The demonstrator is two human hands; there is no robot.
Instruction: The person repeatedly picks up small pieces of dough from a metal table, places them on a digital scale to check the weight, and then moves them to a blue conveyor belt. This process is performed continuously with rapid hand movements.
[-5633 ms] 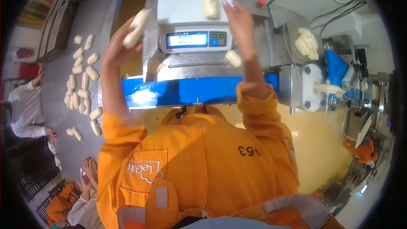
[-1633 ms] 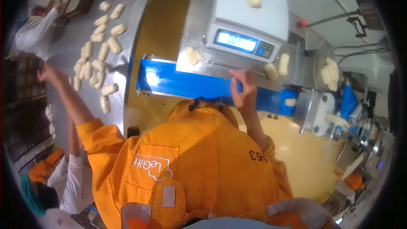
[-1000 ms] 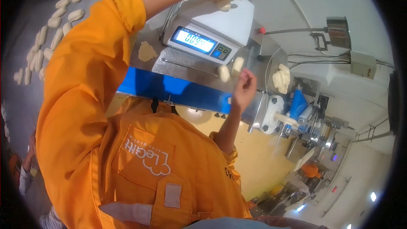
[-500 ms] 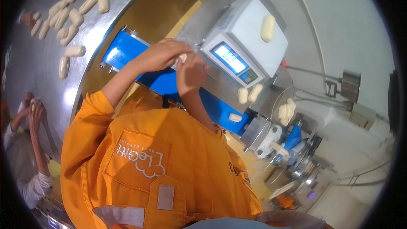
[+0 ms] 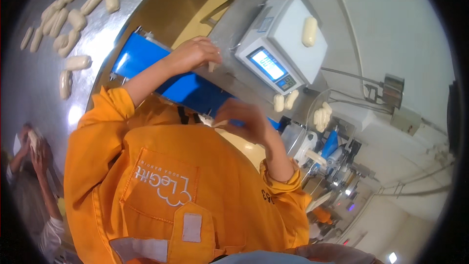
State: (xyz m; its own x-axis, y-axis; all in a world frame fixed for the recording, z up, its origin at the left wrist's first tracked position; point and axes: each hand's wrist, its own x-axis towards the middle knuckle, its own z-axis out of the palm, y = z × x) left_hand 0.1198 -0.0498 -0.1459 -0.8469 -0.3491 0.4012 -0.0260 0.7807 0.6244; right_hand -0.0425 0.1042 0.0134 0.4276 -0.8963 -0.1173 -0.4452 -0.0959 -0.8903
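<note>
My left hand (image 5: 195, 54) is held over the near side of the metal surface, fingers bent and closed on a small pale dough piece (image 5: 211, 66) that shows below the fingertips. My right hand (image 5: 244, 119), smeared by motion, is above the near edge of the blue conveyor belt (image 5: 183, 88), close to my orange jacket. Its fingers are curved, and whether they hold anything cannot be made out. On the white digital scale (image 5: 295, 44) beyond my hands lies a dough roll (image 5: 309, 32). Two small dough pieces (image 5: 284, 101) rest at the scale's near right corner.
Several dough rolls (image 5: 93, 1) lie on a round steel table (image 5: 112, 32) at left. A co-worker's hands (image 5: 36, 149) hold a dough piece at its edge. A dough machine (image 5: 312, 151) stands at right, a dough clump (image 5: 322, 116) beside it.
My hands have parted: the right has swung down and right toward my body, while the left stays near its place with the dough piece. The dough piece on the belt's right end no longer shows.
</note>
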